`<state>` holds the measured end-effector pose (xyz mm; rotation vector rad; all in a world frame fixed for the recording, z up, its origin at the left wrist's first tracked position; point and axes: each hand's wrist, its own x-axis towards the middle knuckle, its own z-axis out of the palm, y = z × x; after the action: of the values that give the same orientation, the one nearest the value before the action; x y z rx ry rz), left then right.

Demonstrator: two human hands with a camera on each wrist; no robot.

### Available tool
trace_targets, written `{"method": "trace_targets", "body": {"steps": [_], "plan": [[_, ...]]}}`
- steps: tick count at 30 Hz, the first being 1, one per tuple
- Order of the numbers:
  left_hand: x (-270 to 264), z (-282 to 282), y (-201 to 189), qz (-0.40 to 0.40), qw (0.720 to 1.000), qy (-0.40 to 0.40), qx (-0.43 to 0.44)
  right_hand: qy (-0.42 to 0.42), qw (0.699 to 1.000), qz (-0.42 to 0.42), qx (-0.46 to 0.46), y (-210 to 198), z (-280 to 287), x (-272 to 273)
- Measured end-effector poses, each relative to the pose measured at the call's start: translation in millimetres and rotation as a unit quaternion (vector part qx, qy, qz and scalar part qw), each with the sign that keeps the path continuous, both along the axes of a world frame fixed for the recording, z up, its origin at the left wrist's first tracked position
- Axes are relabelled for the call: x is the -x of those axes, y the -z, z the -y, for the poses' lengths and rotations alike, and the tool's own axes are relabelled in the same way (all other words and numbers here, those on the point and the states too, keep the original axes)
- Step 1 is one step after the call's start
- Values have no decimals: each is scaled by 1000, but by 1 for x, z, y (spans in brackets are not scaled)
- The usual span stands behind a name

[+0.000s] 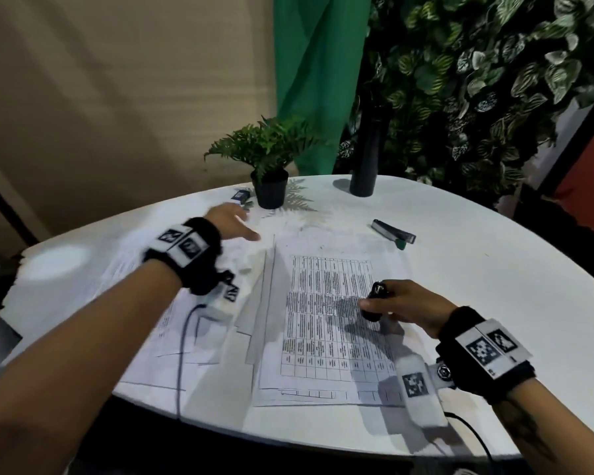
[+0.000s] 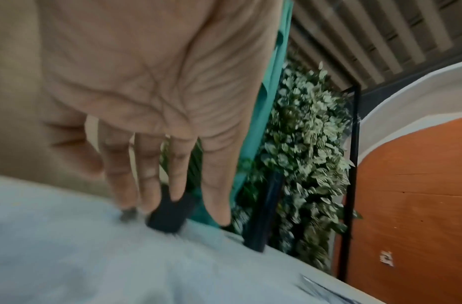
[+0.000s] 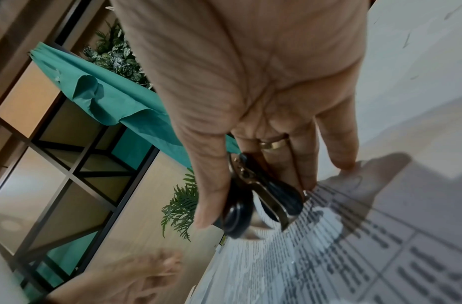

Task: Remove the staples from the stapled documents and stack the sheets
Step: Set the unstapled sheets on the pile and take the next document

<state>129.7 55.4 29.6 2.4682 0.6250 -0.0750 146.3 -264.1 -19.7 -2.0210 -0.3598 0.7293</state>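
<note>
White table (image 1: 477, 269), smooth with a soft sheen. Paper sheets (image 1: 330, 313), thin and matt, printed with a black grid. Staple remover (image 3: 260, 203) in the right hand (image 3: 250, 82): shiny bare metal jaws, glossy black plastic grips. Gold-coloured metal ring (image 3: 272, 144), polished. Matt black bottle (image 1: 369, 149) and matt black plastic pot (image 1: 271, 192), plasticky-looking fern. Green cloth (image 1: 316, 73), soft and creased. Fuzzy black wrist straps (image 1: 203, 255).
</note>
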Motion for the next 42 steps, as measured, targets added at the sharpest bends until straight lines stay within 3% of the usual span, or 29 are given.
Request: {"method": "trace_targets", "body": {"steps": [5,12,17,20,28,33,36,39,42], "plan": [[-32,51,24,-120,989,8,83,9,1000,-4,-11,4,0,0],[-36,50,42,-134,985,-42,98,11,1000,8,-20,11,0,-3],[-35,56,49,-117,992,-34,-28,8,1000,20,-18,15,0,-4],[-38,61,48,-98,994,-9,-50,5,999,23,-25,15,0,-5],[-39,67,50,-62,997,-42,-8,2,999,24,-24,15,1,-3],[-23,53,53,-99,986,-40,128,7,1000,19,-21,14,1,-1],[-13,45,53,-70,971,-61,219,18,999,13,-24,9,1,-1],[-10,41,49,0,977,-41,210,83,995,18,-55,-3,9,-8],[-6,33,41,95,963,-36,251,173,978,30,-114,-15,24,-25]]}}
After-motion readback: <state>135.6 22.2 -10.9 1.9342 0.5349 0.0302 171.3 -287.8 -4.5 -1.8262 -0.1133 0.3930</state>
